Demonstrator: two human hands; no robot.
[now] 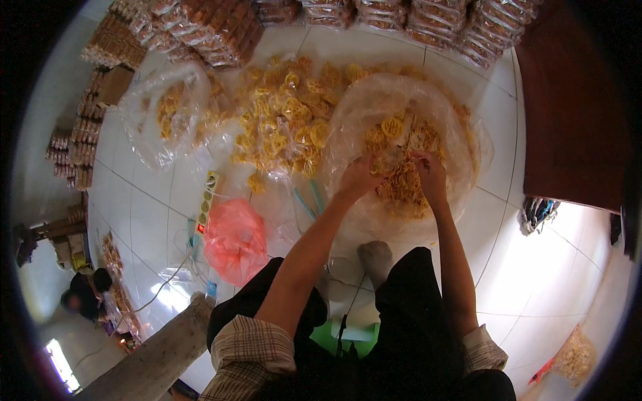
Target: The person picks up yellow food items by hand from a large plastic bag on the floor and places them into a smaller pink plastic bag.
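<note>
A large clear plastic bag (401,90) lies wide at the front right, holding yellow and brown fried snack pieces (406,180). Over its mouth are both my hands. My left hand (362,176) is bent around what looks like a small clear packet, too blurred to name surely. My right hand (429,168) has its fingertips bunched at the snack pieces; whether they pinch anything is not plain. Beside the bag, to the left, spreads a heap of yellow coiled snacks in clear packets (286,115).
Stacked packaged snacks (215,30) line the far side. A second clear bag (165,115), a power strip (205,200) and a pink plastic bag (235,240) lie left. A concrete pillar (160,346) stands lower left, a person (85,295) beyond it. A brown panel (572,110) stands right.
</note>
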